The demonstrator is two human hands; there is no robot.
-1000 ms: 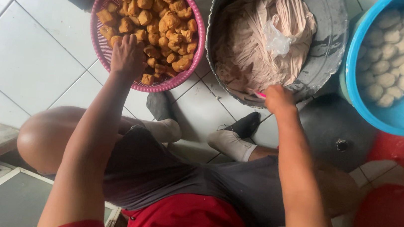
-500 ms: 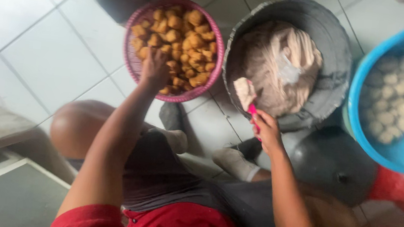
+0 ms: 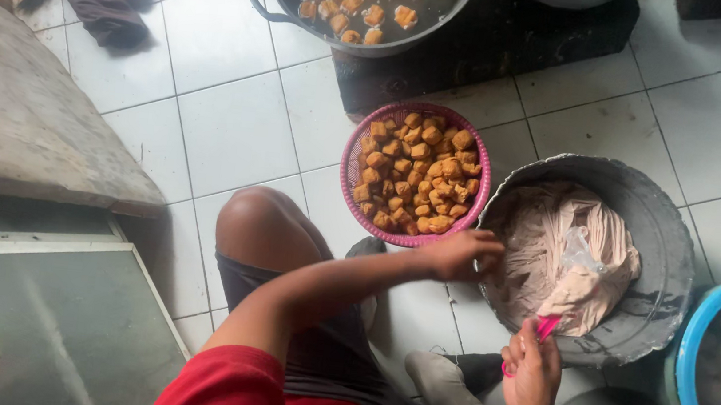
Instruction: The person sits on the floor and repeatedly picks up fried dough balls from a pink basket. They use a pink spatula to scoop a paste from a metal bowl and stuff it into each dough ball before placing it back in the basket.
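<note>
My left hand [image 3: 460, 253] hovers over the gap between a pink basket [image 3: 351, 170] of golden fried cubes and a grey metal basin [image 3: 668, 253] holding pale pinkish paste [image 3: 553, 241]. Its fingers are curled toward the basin rim, and I cannot see whether anything is in them. At the basin's near edge, my right hand [image 3: 530, 372] grips a pink utensil [image 3: 546, 327]. The utensil's tip is pushed into a lump of paste [image 3: 579, 292].
A dark wok [image 3: 350, 45] of frying cubes sits on a black stand at the top. A blue tub [image 3: 691, 353] of pale balls is at the right. On the left are a wooden slab [image 3: 22, 104] and a glass panel [image 3: 36, 320]. My bare knee [image 3: 264, 224] and socked foot [image 3: 439, 385] are below.
My left hand has left the pink basket and moved right toward the basin rim. My right hand stays at the basin's near edge with the pink utensil. The view has tilted up, showing the wok.
</note>
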